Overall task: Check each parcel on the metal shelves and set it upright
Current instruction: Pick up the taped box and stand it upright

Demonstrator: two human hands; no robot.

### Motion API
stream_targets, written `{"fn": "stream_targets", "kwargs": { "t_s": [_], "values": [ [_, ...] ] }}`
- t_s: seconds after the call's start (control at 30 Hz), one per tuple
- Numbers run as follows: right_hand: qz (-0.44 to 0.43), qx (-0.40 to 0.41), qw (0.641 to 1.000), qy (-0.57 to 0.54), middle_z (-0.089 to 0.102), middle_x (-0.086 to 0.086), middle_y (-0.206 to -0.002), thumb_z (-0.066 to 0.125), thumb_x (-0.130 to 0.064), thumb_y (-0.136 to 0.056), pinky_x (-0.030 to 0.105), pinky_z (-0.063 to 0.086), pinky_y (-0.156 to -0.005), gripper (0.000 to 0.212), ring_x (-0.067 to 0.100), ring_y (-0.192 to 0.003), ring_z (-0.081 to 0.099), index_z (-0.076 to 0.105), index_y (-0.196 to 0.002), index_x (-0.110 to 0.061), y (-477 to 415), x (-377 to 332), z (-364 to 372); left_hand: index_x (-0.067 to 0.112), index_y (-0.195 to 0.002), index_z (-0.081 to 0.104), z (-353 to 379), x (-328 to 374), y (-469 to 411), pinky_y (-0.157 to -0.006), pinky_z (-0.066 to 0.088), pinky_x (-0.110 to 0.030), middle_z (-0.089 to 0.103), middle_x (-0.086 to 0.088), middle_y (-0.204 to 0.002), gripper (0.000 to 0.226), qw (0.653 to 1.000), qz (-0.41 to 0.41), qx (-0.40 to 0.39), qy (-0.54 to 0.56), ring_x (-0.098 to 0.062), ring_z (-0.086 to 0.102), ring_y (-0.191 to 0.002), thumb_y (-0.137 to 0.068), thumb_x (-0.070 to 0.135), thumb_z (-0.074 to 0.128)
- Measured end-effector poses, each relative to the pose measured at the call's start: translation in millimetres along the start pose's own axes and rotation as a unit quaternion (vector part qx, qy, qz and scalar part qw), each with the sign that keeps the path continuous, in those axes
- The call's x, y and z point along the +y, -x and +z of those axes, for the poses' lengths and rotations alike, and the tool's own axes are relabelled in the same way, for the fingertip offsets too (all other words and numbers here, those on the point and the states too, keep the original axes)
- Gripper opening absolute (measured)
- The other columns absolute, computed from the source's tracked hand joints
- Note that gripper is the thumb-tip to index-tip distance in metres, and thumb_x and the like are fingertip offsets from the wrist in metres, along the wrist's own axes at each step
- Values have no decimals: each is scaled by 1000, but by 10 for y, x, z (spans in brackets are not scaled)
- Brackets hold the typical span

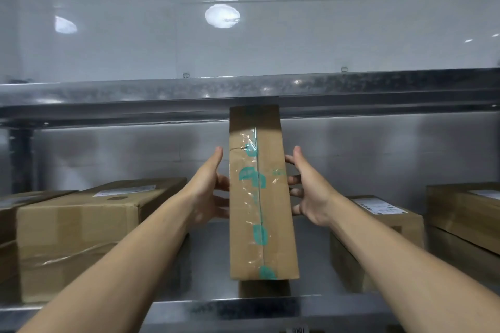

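- Parcel (259,197): tall narrow carton standing on end on the lower metal shelf (216,308). Taped seam faces out. It sits between the left box (81,224) and the right box (378,227), apart from both.
- Left hand (212,189) and right hand (308,192) sandwich the parcel: fingers pressed on opposite side faces around mid-height, thumbs raised clear. Neither hand wraps it, so the hold is squeeze only.
- Step in hand, as judged: settle it upright, then let go.
- Confirm the base sits flat on the deck before easing pressure. Narrow footprint and tall body, so likely tippy.
- Release both sides evenly; letting one side go first would probably shove it over.
- Top sits close under the upper shelf (162,94) lip. Clearance can't be told, so avoid lifting.
- Base looks near the front edge; a small push rearward seems prudent.
- Both neighbouring boxes lie flat, likely next to check.
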State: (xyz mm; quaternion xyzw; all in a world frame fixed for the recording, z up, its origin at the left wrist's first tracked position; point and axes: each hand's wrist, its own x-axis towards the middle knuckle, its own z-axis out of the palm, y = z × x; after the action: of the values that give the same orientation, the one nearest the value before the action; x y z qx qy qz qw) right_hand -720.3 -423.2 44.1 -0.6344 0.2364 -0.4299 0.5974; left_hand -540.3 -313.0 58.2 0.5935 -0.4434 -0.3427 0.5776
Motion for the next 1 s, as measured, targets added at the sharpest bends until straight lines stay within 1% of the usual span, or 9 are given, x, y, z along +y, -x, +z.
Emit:
{"fn": "stream_targets", "kwargs": {
  "t_s": [0.1, 0.2, 0.3, 0.4, 0.57, 0.73, 0.8, 0.9, 1.0],
  "values": [
    [-11, 4, 1000, -12, 59, 8, -129, 36, -81, -84, 71, 39, -105, 57, 28, -129, 53, 62, -117, -42, 1, 72, 9, -2, -120, 66, 17, -60, -2, -76, 57, -47, 64, -27, -121, 96, 1000, -1, 5, 13, -40, 67, -105, -92, 80, 25],
    [-13, 20, 1000, 3, 53, 7, -144, 42, -98, -59, 70, 38, -106, 85, 30, -136, 48, 54, -115, -36, 12, 146, 30, -7, -128, 60, 24, -84, -16, -67, 58, -41, 62, -29, -126, 102, 1000, -12, -2, 17, -38, 67, -101, -91, 81, 25],
    [1, 24, 1000, 8, 46, 1, -151, 45, -110, -32, 74, 30, -109, 112, 31, -146, 37, 40, -121, -42, -39, 230, -15, -10, -126, 60, -14, -94, -64, -65, 57, -39, 60, -30, -129, 108, 999, -35, -17, -8, -37, 65, -97, -88, 85, 24],
    [47, 35, 998, 35, 42, 7, -157, 42, -111, -29, 76, 31, -107, 136, 33, -143, 40, 38, -146, -40, -46, 181, -53, -7, -119, 60, -67, -94, -128, -77, 59, -46, 58, -31, -131, 108, 997, -66, -29, -23, -42, 66, -105, -82, 90, 27],
    [93, 59, 992, 66, 55, 14, -137, 29, -94, -77, 69, 42, -101, 90, 32, -127, 52, 54, -138, -32, -108, -290, -52, 0, -129, 55, -94, 201, -203, -90, 54, -55, 60, -25, -126, 103, 995, -79, -1, -62, -45, 61, -113, -82, 89, 33],
    [122, 48, 989, 64, 60, 23, -128, 52, -88, -68, 75, 42, -92, 89, 47, -115, 58, 58, -127, -22, -349, -848, 36, 6, -130, 52, -69, 819, -383, -93, 53, -57, 63, -24, -123, 80, 998, -33, 51, 11, -44, 65, -107, -85, 73, 54],
    [159, 19, 986, 55, 64, 23, -121, 58, -80, -73, 79, 40, -90, 79, 48, -109, 61, 57, -121, -17, -411, -972, 63, 7, -117, 57, -16, 952, -379, -89, 56, -53, 70, -17, -106, 65, 998, -50, 32, -14, -36, 71, -94, -85, 64, 61],
    [182, -36, 979, 83, 61, 17, -93, 71, -64, -73, 80, 37, -92, 57, 44, -107, 62, 56, -105, -20, -418, -1047, 44, 15, -89, 60, 23, 1030, -312, -82, 57, -44, 69, -7, -75, 26, 996, -63, 9, -64, -26, 71, -74, -89, 41, 65],
    [159, -56, 977, 129, 60, 16, -70, 77, -42, -77, 81, 42, -86, 42, 41, -90, 66, 61, -103, -13, -349, -1105, 19, 15, -75, 58, 44, 1066, -285, -75, 59, -42, 67, -6, -67, 20, 995, -49, 3, -87, -24, 70, -66, -89, 29, 65]
  ]
}}
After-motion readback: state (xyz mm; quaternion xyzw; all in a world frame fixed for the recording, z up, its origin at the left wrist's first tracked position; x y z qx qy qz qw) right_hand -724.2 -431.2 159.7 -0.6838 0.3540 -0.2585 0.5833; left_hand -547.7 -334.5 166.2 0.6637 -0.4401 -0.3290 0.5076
